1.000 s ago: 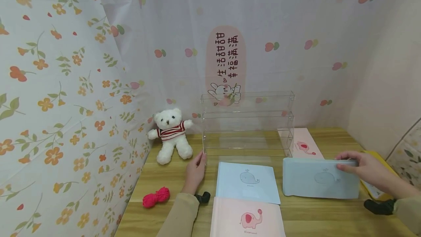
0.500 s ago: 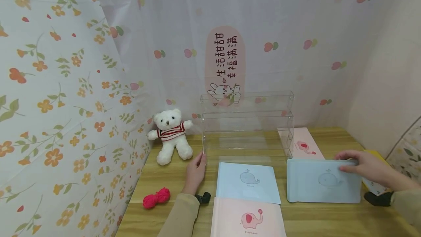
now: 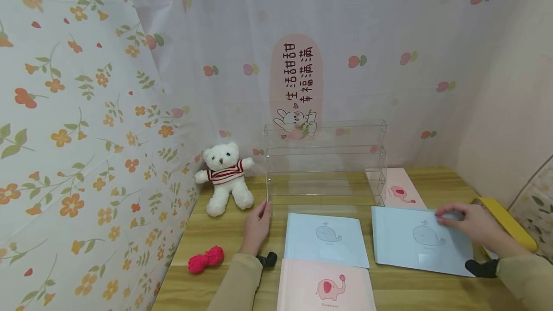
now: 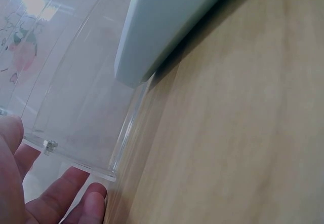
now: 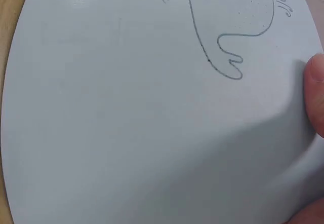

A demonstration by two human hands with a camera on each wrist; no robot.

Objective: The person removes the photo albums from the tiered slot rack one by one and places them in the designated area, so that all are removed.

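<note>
At the table's middle stands a clear acrylic display stand [image 3: 325,188] with stepped tiers. My left hand [image 3: 257,225] grips its lower left side; in the left wrist view the thumb and fingers lie on either side of the clear panel [image 4: 76,150]. On the right, a light blue book [image 3: 402,239] with a whale drawing leans back at a low slant. My right hand [image 3: 475,224] pinches it by its top edge, and the right wrist view shows the thumb [image 5: 315,92] on the cover. Another blue whale book [image 3: 302,239] lies in front of the stand.
A pink elephant book [image 3: 298,287] overlaps the flat blue one. Behind the stand's right end lies another pink book [image 3: 397,184]. A yellow-edged item [image 3: 514,227] is by the right forearm. A white teddy bear [image 3: 225,191] and pink yarn [image 3: 205,259] are on the left.
The right-hand blue book has tipped back from nearly upright to a flatter slant, its lower right corner coming nearer. My right hand has shifted slightly; the left hand keeps its place on the stand.
</note>
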